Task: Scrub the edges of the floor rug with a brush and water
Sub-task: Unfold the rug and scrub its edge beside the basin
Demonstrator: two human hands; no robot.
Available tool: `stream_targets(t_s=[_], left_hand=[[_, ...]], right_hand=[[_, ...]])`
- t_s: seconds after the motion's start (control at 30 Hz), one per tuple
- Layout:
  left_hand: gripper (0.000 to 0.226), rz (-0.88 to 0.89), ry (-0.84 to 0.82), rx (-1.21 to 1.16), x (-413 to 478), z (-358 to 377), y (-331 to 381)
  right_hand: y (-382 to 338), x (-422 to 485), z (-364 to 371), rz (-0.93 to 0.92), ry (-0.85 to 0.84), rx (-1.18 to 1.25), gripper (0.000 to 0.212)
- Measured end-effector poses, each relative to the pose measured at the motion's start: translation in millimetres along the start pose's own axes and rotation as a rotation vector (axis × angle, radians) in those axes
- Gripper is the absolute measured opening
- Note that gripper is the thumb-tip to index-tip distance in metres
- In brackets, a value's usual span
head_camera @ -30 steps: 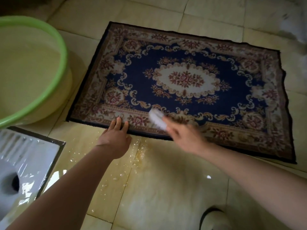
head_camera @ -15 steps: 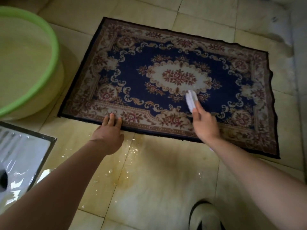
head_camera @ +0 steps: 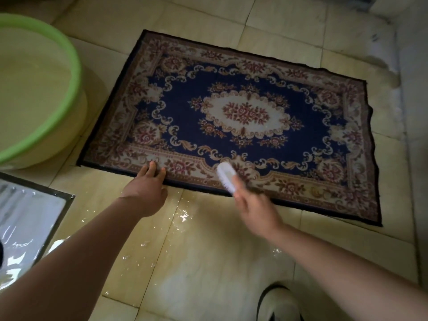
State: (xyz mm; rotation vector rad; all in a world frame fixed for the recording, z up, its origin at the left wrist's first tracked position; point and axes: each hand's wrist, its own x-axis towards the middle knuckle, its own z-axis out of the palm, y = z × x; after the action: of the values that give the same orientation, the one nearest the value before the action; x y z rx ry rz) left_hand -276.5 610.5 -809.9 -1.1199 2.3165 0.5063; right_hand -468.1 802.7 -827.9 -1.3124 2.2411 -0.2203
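Moved: the brush (head_camera: 226,176) has come back from the blue field beside the medallion to the rug's (head_camera: 185,117) near border, closer to the left hand (head_camera: 148,188).
Brush: white, bristles down on the floral border, just inside the dark near edge; blurred.
Right hand (head_camera: 254,205): fingers curled round the brush's rear end.
Left hand: same spot as before; fingers straight and close together, pressed flat on the near border, palm over the tile.
Rug: flat on the tiled floor (head_camera: 208,262).
Water (head_camera: 183,216): glinting drops on the tile between the hands.
Basin (head_camera: 78,70): green-rimmed, just left of the rug.
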Motion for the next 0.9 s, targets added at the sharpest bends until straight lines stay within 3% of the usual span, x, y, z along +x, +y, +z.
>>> stream_targets(t_s=[0.07, 0.13, 0.27, 0.33, 0.43, 0.53, 0.57, 0.67, 0.7, 0.73, 0.83, 0.9], left_hand=[[0.061, 0.001, 0.0, -0.002, 2, 0, -1], [0.062, -0.001, 0.001, -0.029, 2, 2, -4], [0.062, 0.009, 0.002, -0.039, -2, 3, -9], [0.061, 0.0, 0.004, -0.029, -1, 0, -7], [0.06, -0.011, -0.002, -0.03, 0, -3, -4], [0.061, -0.012, -0.01, -0.045, 0, -3, -3], [0.061, -0.017, -0.011, -0.048, 0, -3, -3], [0.061, -0.027, -0.021, -0.05, 0, -3, -1], [0.061, -0.027, -0.027, -0.042, 1, -4, 0], [0.06, -0.032, -0.029, -0.034, 2, -5, 1], [0.06, -0.052, -0.02, -0.002, 5, -7, 4], [0.061, -0.065, -0.028, -0.003, 4, -7, 7]], right_hand=[[-12, -11, 6, -0.148, -0.194, 0.091, 0.051], [0, 5, -9, -0.172, -0.161, 0.131, 0.047], [22, 35, -41, 0.258, 0.188, 0.029, 0.051], [2, 26, -18, 0.14, 0.126, -0.122, 0.054], [-33, -2, 6, -0.13, -0.225, -0.05, 0.052], [-19, 12, -14, -0.198, -0.172, 0.033, 0.049], [-11, 23, -26, -0.132, -0.087, 0.037, 0.05], [5, 42, -42, 0.32, 0.185, 0.019, 0.051], [-1, 39, -36, 0.32, 0.185, -0.058, 0.052], [-12, 32, -23, 0.206, 0.123, -0.137, 0.053], [-56, -2, 5, -0.223, -0.297, -0.163, 0.056], [-56, 0, 3, -0.281, -0.295, -0.058, 0.051]])
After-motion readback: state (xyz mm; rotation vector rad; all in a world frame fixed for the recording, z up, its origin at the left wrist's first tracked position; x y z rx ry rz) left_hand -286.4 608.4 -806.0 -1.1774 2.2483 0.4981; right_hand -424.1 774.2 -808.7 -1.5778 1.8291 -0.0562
